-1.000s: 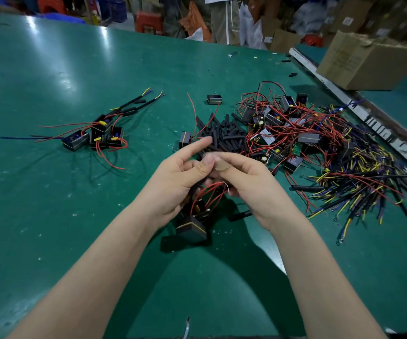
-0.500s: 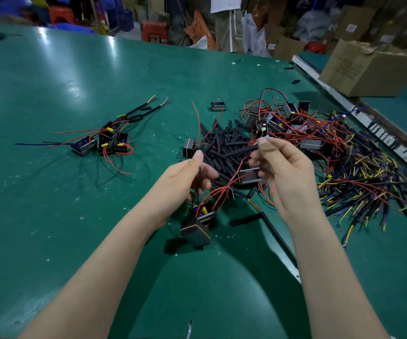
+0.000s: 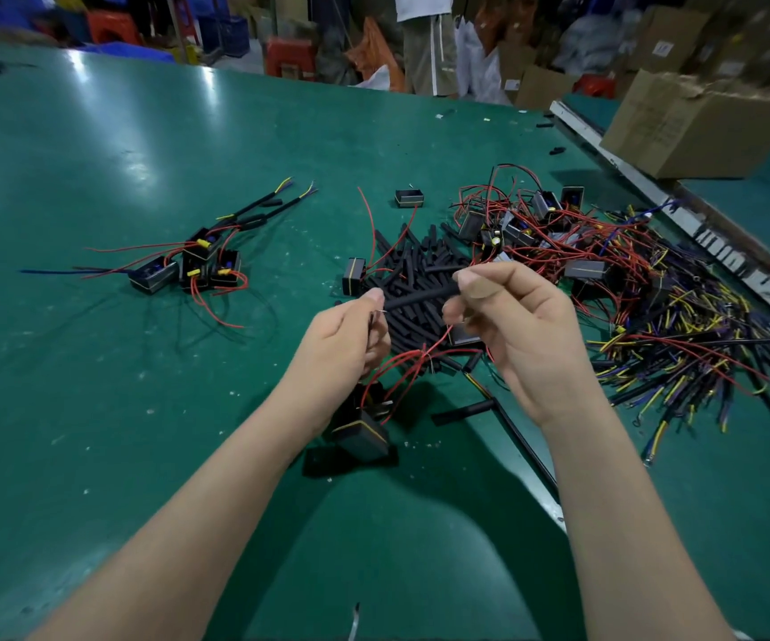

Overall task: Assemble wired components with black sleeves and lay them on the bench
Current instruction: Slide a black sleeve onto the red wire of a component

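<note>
My right hand (image 3: 519,330) pinches one end of a black sleeve (image 3: 420,296) between thumb and forefinger. The sleeve's other end points at my left hand (image 3: 346,347), which pinches a thin wire end. Red wires (image 3: 401,363) loop down from my left hand to a small black box component (image 3: 362,434) hanging just above the green bench (image 3: 96,409). Behind my hands lies a pile of loose black sleeves (image 3: 415,270). A small group of finished sleeved components (image 3: 191,268) rests on the bench at the left.
A heap of black box components with red wires (image 3: 554,238) lies at centre right, beside a tangle of yellow, blue and black wires (image 3: 697,344). One lone black box (image 3: 409,198) sits further back. A cardboard box (image 3: 693,127) stands beyond a metal rail (image 3: 651,196). A person stands at the far edge.
My hands were together over the component. They have since moved apart and up over the sleeve pile, and my right hand now holds a black sleeve toward the wire end in my left.
</note>
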Tool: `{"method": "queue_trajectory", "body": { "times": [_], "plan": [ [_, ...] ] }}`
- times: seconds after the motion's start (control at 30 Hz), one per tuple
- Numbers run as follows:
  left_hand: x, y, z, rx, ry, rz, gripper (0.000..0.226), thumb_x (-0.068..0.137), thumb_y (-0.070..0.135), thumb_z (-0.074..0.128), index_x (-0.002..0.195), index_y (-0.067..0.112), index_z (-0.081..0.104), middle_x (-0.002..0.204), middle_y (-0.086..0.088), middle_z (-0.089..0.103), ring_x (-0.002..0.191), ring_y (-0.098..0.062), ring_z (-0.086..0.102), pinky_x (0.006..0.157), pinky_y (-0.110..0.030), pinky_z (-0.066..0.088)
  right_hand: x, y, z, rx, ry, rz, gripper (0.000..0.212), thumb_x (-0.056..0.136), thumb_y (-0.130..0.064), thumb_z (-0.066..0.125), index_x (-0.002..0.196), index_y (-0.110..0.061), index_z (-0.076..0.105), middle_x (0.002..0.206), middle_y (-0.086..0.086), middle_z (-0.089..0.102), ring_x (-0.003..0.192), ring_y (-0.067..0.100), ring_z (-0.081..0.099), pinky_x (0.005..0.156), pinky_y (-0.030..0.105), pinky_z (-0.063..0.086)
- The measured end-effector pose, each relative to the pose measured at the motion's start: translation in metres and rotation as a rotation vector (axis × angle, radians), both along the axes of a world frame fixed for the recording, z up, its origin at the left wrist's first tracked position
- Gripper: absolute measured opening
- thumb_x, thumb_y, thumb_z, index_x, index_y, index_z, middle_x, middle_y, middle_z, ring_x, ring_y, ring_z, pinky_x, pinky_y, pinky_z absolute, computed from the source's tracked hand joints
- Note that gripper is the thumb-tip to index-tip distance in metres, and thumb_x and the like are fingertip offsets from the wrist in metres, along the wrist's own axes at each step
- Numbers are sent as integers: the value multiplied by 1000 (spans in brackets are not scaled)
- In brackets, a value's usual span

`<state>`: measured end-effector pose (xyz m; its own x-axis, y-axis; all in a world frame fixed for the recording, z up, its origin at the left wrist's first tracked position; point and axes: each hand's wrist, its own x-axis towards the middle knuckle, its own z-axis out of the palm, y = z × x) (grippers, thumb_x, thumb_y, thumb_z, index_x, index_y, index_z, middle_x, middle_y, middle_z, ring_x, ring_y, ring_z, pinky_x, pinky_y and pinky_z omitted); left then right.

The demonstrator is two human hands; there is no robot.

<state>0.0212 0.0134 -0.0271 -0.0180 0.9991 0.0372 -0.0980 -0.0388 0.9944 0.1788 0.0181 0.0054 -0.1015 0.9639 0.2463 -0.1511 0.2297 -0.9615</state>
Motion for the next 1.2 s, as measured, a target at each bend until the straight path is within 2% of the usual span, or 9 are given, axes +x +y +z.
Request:
{"method": "queue_trajectory", "body": {
  "times": [0.1,0.2,0.37,0.43,0.53,0.6,0.73,1.07,1.2],
  "plan": [
    [-2,1,0,4,-11,36,59,101,25,34,42,23,34,44,8,28,41,-9,22,41,-22,17,1,1,0,-20,24,-4,7,86,-13,62,81,-18,64,65,-2,68,64,13,63,67,31,42],
    [-3,1,2,9,-55,81,56,101,25,36,45,24,33,46,7,27,41,-9,23,42,-23,17,1,0,-1,-20,-8,13,1,83,-18,64,82,-18,65,66,-1,69,66,14,64,69,32,43],
    [-3,0,3,30,-80,135,51,101,24,37,50,22,33,43,9,29,41,-8,23,42,-23,18,0,0,-2,-10,-35,29,8,76,-27,66,81,-21,67,69,0,70,67,13,65,66,25,46],
    [-2,1,3,26,-78,135,54,101,24,37,46,24,36,43,10,29,41,-8,23,41,-21,18,-3,0,-3,-11,-44,45,4,80,-24,66,78,-25,69,69,0,71,68,12,65,65,21,47],
    [-1,0,3,33,-71,130,46,101,24,37,56,20,32,45,9,29,41,-7,22,40,-18,21,-6,1,-6,-11,-63,52,13,85,-17,64,77,-25,70,70,1,71,68,12,65,67,22,48],
    [-1,-1,3,36,-72,132,45,101,24,37,57,20,30,46,9,28,41,-7,22,40,-18,21,-7,0,-5,-18,-53,58,2,80,-23,66,79,-24,68,70,2,71,68,12,65,67,23,47],
    [-3,1,5,29,-99,172,45,101,21,38,56,19,32,49,5,26,40,-7,24,40,-18,21,-4,1,-3,-24,-13,24,13,74,-28,66,82,-17,65,68,1,70,66,13,63,63,22,45],
    [-1,1,4,35,-58,167,43,101,23,38,59,18,30,44,12,32,38,-4,29,39,-12,26,-9,2,-7,-20,-56,24,2,84,-24,67,82,-22,67,71,1,72,68,11,65,63,19,45],
    [0,1,4,61,27,134,44,101,22,37,58,19,27,43,12,26,38,-4,24,38,-14,23,-12,3,-7,-31,-7,-23,10,82,-29,63,85,-20,65,74,-3,71,70,9,66,59,18,46]
  ]
}}
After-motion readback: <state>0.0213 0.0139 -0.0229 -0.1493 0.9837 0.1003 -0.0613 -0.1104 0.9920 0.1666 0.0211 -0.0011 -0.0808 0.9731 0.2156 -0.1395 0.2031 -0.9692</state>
